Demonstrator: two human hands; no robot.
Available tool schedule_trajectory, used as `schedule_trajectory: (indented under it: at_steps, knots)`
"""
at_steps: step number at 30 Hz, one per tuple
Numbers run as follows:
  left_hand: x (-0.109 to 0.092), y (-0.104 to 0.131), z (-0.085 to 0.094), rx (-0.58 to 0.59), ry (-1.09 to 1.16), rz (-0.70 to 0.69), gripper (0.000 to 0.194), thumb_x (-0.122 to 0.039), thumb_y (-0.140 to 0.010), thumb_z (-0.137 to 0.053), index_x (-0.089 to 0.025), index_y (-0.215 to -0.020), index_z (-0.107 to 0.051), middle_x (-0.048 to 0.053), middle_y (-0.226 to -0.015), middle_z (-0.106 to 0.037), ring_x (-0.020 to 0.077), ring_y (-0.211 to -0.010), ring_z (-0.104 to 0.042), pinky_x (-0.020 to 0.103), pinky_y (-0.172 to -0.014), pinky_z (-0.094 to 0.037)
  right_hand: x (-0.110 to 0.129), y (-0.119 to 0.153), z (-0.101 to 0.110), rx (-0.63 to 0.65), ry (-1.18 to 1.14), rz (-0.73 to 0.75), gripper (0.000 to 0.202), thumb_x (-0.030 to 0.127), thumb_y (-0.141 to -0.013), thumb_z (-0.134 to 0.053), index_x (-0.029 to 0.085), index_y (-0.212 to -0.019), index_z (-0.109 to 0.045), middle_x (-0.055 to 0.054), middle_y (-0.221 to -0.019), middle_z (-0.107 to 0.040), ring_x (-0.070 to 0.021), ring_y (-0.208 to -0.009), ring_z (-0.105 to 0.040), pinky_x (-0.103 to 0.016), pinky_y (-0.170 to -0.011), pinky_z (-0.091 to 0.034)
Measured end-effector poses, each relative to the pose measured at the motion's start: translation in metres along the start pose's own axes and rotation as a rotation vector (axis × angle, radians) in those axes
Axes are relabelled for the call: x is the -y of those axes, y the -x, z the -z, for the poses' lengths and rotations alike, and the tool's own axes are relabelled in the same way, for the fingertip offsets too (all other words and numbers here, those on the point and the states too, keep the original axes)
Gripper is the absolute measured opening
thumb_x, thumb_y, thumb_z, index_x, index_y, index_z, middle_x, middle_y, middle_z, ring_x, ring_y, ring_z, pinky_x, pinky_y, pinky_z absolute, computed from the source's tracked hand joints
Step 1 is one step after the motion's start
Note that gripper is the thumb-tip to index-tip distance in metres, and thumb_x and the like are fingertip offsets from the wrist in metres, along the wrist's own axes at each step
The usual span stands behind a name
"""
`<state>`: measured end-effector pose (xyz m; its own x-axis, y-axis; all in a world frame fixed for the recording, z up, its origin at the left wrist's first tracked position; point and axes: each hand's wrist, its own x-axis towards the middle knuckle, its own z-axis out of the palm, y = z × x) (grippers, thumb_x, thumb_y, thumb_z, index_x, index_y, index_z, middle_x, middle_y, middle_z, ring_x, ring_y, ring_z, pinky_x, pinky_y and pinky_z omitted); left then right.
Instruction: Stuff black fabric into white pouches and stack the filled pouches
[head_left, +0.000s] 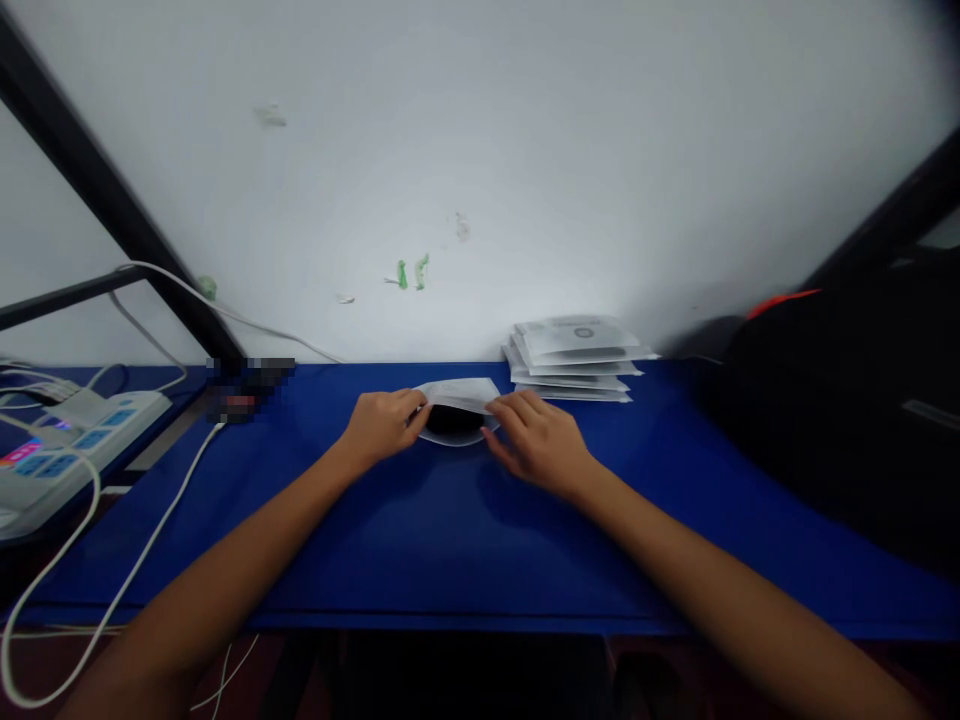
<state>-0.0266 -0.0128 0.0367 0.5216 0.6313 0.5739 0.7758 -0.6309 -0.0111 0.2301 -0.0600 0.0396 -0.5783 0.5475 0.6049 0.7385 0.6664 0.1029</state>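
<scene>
Two hands, left hand (384, 424) and right hand (541, 442), pinch opposite edges of a white pouch (457, 408) lying between their fingertips on the blue table (450, 540).

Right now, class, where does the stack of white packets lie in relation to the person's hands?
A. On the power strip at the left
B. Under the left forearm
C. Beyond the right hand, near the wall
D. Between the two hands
C: the stack of white packets lies on the blue table by the wall, just past the right hand; the left hand is farther off.
</scene>
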Motion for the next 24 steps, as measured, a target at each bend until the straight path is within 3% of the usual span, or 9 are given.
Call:
schedule_trajectory:
  at_steps: [2,4,7,11,14,16,20,24]
  knots:
    - [-0.011,0.000,0.005,-0.003,-0.048,-0.029,0.032,-0.034,-0.095,-0.043,-0.019,-0.078,-0.066,0.005,-0.070,-0.069,0.0158,-0.056,-0.059,0.025,-0.054,-0.038,0.011,-0.001,-0.001,0.006,-0.092,0.144,0.022,0.015,-0.095,-0.044,0.015,-0.109,-0.060,-0.012,-0.100,-0.069,-0.0226,-0.091,-0.062,-0.034,-0.076,-0.051]
    - [-0.021,0.000,0.010,-0.014,-0.084,-0.067,0.033,-0.032,-0.095,-0.043,-0.018,-0.075,-0.065,0.005,-0.068,-0.068,0.0156,-0.056,-0.058,0.026,-0.055,-0.039,0.019,-0.001,-0.008,0.046,-0.172,0.220,0.031,0.008,-0.094,-0.039,0.014,-0.118,-0.057,-0.013,-0.111,-0.067,-0.0227,-0.102,-0.062,-0.035,-0.083,-0.052]
    - [-0.033,0.001,0.014,-0.033,-0.112,-0.139,0.033,-0.029,-0.096,-0.042,-0.018,-0.073,-0.064,0.005,-0.065,-0.066,0.0156,-0.055,-0.058,0.026,-0.054,-0.039,0.022,-0.001,-0.021,0.144,-0.238,0.144,0.045,0.005,-0.091,-0.038,0.012,-0.135,-0.045,-0.019,-0.129,-0.059,-0.0256,-0.118,-0.057,-0.041,-0.094,-0.050]
    - [-0.042,0.003,0.015,-0.011,-0.099,-0.201,0.034,-0.028,-0.097,-0.041,-0.018,-0.073,-0.062,0.004,-0.065,-0.065,0.0163,-0.058,-0.059,0.027,-0.056,-0.042,0.018,-0.002,-0.030,0.322,-0.323,-0.063,0.048,0.016,-0.090,-0.051,0.011,-0.137,-0.041,-0.020,-0.118,-0.064,-0.0271,-0.104,-0.063,-0.042,-0.085,-0.052]
    - [-0.045,0.001,0.015,0.004,-0.036,-0.160,0.027,-0.028,-0.096,-0.043,-0.018,-0.080,-0.063,0.006,-0.072,-0.066,0.0185,-0.067,-0.062,0.030,-0.063,-0.047,0.015,-0.004,-0.030,0.350,-0.266,-0.059,0.047,0.018,-0.088,-0.056,0.009,-0.133,-0.046,-0.021,-0.116,-0.065,-0.0287,-0.101,-0.064,-0.041,-0.082,-0.052]
    - [-0.046,0.000,0.015,0.022,0.031,-0.137,0.020,-0.025,-0.091,-0.047,-0.017,-0.098,-0.064,0.010,-0.090,-0.069,0.0229,-0.082,-0.064,0.035,-0.074,-0.050,0.014,-0.006,-0.029,0.356,-0.170,-0.025,0.043,0.013,-0.089,-0.052,0.007,-0.131,-0.049,-0.021,-0.113,-0.066,-0.0280,-0.097,-0.065,-0.040,-0.080,-0.052]
    - [-0.043,0.000,0.010,0.206,0.169,-0.184,0.051,-0.013,-0.080,-0.050,-0.017,-0.130,-0.051,0.015,-0.128,-0.060,0.0306,-0.115,-0.057,0.046,-0.094,-0.047,0.011,-0.009,-0.025,0.362,-0.081,0.044,0.032,0.008,-0.091,-0.044,0.008,-0.121,-0.057,-0.018,-0.106,-0.067,-0.0256,-0.093,-0.064,-0.040,-0.083,-0.051]
    - [-0.034,0.003,0.000,0.376,0.156,-0.092,0.053,-0.007,-0.078,-0.047,-0.020,-0.130,-0.053,0.012,-0.125,-0.064,0.0289,-0.115,-0.060,0.043,-0.094,-0.049,0.007,-0.006,-0.016,0.297,-0.159,0.232,0.021,0.009,-0.089,-0.044,0.012,-0.097,-0.064,-0.014,-0.094,-0.066,-0.0233,-0.088,-0.058,-0.038,-0.080,-0.050]
